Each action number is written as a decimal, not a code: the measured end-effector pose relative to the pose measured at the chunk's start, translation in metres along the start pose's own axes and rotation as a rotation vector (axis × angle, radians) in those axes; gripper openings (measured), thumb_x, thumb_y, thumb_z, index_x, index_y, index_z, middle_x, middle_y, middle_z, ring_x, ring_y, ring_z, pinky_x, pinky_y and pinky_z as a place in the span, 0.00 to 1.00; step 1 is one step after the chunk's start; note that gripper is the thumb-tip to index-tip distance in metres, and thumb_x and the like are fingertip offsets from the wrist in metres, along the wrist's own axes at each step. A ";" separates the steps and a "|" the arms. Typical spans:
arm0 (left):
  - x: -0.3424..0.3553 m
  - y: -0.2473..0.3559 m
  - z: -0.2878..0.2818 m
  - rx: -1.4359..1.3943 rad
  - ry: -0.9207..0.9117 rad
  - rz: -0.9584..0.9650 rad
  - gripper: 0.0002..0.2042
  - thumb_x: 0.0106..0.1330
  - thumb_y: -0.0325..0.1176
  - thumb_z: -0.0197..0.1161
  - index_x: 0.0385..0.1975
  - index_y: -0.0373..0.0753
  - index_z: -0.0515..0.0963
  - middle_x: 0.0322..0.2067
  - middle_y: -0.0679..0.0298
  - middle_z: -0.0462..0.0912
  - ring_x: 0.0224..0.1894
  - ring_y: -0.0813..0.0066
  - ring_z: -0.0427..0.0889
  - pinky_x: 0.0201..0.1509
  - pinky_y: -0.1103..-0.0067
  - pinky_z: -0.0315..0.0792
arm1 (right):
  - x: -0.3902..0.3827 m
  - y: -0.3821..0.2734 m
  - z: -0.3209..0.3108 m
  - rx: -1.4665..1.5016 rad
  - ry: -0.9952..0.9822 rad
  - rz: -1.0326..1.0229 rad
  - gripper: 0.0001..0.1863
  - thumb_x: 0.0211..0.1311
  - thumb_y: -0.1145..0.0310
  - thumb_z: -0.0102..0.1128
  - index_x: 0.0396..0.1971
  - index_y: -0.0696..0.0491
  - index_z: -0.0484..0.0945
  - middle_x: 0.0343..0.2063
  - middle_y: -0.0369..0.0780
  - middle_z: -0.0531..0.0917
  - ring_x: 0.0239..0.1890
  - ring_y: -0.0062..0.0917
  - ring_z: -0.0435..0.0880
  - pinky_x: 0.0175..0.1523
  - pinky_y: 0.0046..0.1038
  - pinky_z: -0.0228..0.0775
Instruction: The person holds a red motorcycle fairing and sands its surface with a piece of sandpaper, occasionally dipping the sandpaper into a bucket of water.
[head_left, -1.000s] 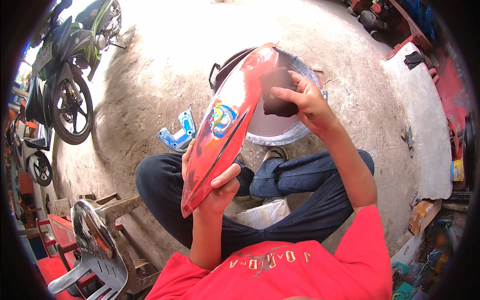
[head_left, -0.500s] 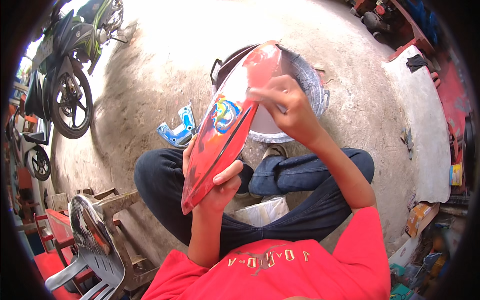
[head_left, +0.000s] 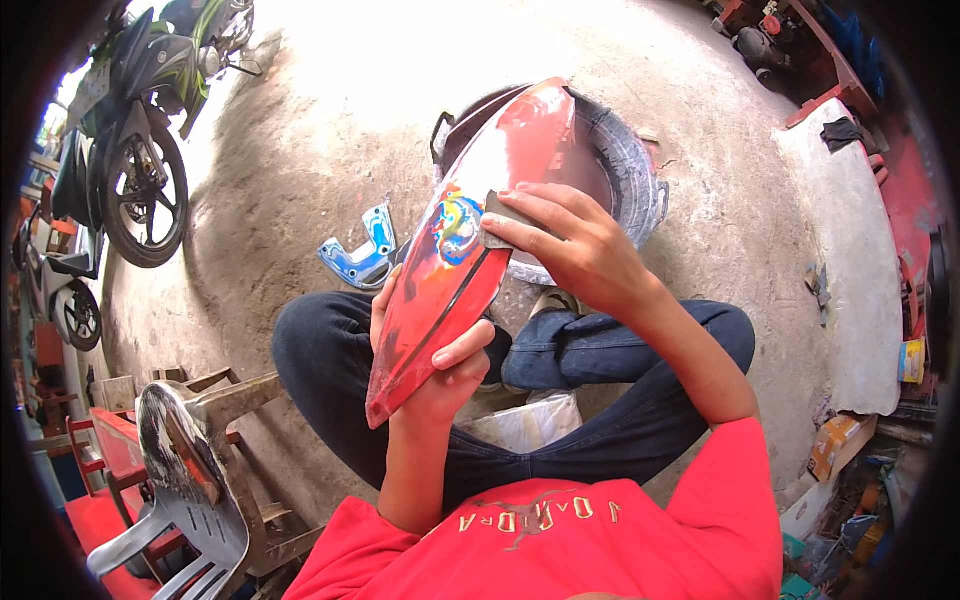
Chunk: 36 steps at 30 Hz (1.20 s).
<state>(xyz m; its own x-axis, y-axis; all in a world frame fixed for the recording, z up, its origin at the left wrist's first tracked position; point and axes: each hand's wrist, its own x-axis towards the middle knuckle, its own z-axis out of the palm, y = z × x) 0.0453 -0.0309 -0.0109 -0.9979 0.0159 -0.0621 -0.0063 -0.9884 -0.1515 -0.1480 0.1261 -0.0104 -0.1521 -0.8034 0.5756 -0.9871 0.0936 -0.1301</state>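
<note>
A long red motorcycle body panel (head_left: 430,312) slants across in front of me, its far end over a round tub (head_left: 632,195). Its painted face has a worn patch of blue, yellow and white layers near the middle and a dark slit below that. My left hand (head_left: 445,375) grips the panel's near end, with the thumb on the face and fingers round the other edge. A small grey-brown piece of sandpaper (head_left: 497,222) lies flat on the panel beside the worn patch. My right hand (head_left: 575,240) holds it there under its fingers.
A blue-and-white bracket-like part (head_left: 362,258) lies on the concrete floor left of the tub. Between my legs is a whitish wrapped block (head_left: 540,420). Motorcycles (head_left: 145,190) stand at the left, above a worn grey chair (head_left: 200,500). A pale slab (head_left: 850,270) runs along the right.
My right hand has shifted from a blurred, curled pose to fingers laid out on the panel, and the sandpaper now shows plainly. The panel stays in my left hand, almost unmoved.
</note>
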 end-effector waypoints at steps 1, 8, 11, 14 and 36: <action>0.000 0.000 0.000 -0.010 0.003 0.000 0.29 0.79 0.60 0.43 0.64 0.42 0.72 0.53 0.61 0.82 0.23 0.74 0.70 0.20 0.79 0.58 | 0.000 0.001 0.000 0.016 0.014 -0.006 0.24 0.64 0.71 0.62 0.61 0.49 0.83 0.57 0.40 0.85 0.61 0.36 0.83 0.67 0.40 0.75; 0.001 0.001 -0.002 0.003 -0.018 -0.008 0.29 0.79 0.60 0.43 0.64 0.42 0.72 0.54 0.61 0.82 0.23 0.74 0.70 0.20 0.80 0.58 | 0.005 0.009 0.002 0.057 0.035 -0.004 0.22 0.68 0.69 0.62 0.60 0.57 0.81 0.55 0.45 0.87 0.59 0.38 0.87 0.64 0.42 0.79; 0.000 0.002 -0.004 0.002 -0.011 0.001 0.29 0.79 0.59 0.43 0.65 0.42 0.72 0.54 0.61 0.82 0.22 0.75 0.70 0.20 0.80 0.58 | 0.006 0.011 0.003 0.060 0.002 0.254 0.21 0.70 0.67 0.62 0.60 0.58 0.81 0.54 0.47 0.87 0.57 0.39 0.88 0.64 0.41 0.79; 0.000 0.003 -0.006 0.021 -0.034 -0.004 0.29 0.79 0.59 0.43 0.65 0.42 0.71 0.55 0.61 0.82 0.22 0.75 0.70 0.20 0.80 0.58 | 0.009 -0.010 -0.001 0.107 -0.002 -0.060 0.20 0.72 0.66 0.61 0.59 0.59 0.81 0.54 0.49 0.87 0.57 0.41 0.87 0.64 0.41 0.79; -0.001 0.003 -0.010 -0.023 -0.077 0.002 0.30 0.79 0.60 0.42 0.65 0.43 0.72 0.58 0.58 0.81 0.24 0.73 0.71 0.22 0.78 0.60 | 0.010 0.006 0.007 0.105 0.026 0.178 0.19 0.65 0.78 0.61 0.56 0.56 0.83 0.50 0.47 0.89 0.53 0.40 0.90 0.59 0.38 0.83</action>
<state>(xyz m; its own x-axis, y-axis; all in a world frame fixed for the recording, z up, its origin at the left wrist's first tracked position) 0.0468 -0.0325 -0.0213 -0.9999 0.0012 0.0130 -0.0034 -0.9847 -0.1740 -0.1549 0.1150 -0.0110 -0.3261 -0.7643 0.5563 -0.9340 0.1697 -0.3144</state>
